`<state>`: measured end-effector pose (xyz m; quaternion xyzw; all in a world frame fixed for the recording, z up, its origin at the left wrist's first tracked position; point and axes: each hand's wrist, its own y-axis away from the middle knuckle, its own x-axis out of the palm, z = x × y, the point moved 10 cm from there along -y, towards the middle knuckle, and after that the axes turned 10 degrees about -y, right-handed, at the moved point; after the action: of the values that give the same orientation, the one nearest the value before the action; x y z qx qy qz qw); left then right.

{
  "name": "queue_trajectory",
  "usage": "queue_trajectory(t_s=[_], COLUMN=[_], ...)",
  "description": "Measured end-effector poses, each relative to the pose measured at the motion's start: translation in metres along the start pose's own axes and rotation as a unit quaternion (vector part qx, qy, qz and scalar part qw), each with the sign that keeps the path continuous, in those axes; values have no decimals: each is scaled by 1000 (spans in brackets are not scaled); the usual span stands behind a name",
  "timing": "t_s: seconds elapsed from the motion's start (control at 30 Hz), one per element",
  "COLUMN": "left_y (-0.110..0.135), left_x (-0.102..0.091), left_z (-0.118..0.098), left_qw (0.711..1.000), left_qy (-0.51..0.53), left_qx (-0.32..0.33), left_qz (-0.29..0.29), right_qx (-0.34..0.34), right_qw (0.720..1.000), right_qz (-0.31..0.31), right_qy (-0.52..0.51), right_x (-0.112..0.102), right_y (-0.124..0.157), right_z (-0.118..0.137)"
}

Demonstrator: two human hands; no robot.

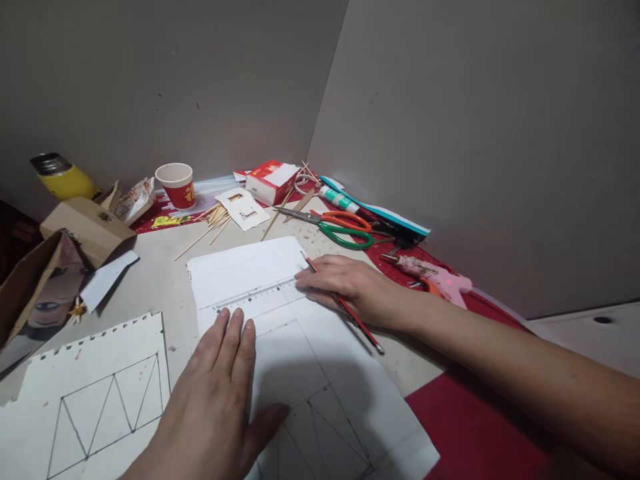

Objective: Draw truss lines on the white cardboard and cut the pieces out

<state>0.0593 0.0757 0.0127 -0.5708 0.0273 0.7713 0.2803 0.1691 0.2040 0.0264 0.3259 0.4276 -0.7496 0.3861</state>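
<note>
A white sheet [320, 373] with pencilled triangle lines lies on the table before me. Across its upper part rests a clear ruler [253, 297]. My left hand [215, 400] lies flat on the sheet, fingers stretched out, fingertips at the ruler's near edge. My right hand [347, 283] rests at the ruler's right end, its fingers lying flat on the sheet. A red pencil [345, 307] is tucked under that hand, its point near the top right corner of the sheet and its tail sticking out toward me.
A second sheet [95, 400] with drawn triangles lies at lower left. Orange-and-green scissors [340, 227], a pink glue gun [435, 275], a glue tube [337, 199], thin wooden sticks [210, 227], a red paper cup [176, 185], a red box [271, 180], cardboard boxes [85, 227] and a yellow flask [63, 177] crowd the back. Walls close in behind and to the right.
</note>
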Motion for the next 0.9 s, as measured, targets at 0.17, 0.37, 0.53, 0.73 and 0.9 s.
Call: queue_trajectory(t_s=[0.17,0.37,0.53,0.73,0.9], left_y=[-1,1,0,1,1], left_x=[-3,0,0,1,2], left_z=[1,3,3,6,7], left_qw=[1000,1000,999,998,997], left_qy=[6,20,24,47,61], left_qx=[-11,-20,-18,-32,-36], left_qz=[4,6,12,22,28], right_qx=[-7,-2,2,2,-4], right_qw=[1000,1000,1000,1000,1000], right_qz=[-3,-1,-2,-2,-6], right_qy=[-2,5,9,7,5], right_x=[-1,-2,-2,-2,-2], right_y=[0,-1,-2,0,0], right_z=[2,3,3,3,4])
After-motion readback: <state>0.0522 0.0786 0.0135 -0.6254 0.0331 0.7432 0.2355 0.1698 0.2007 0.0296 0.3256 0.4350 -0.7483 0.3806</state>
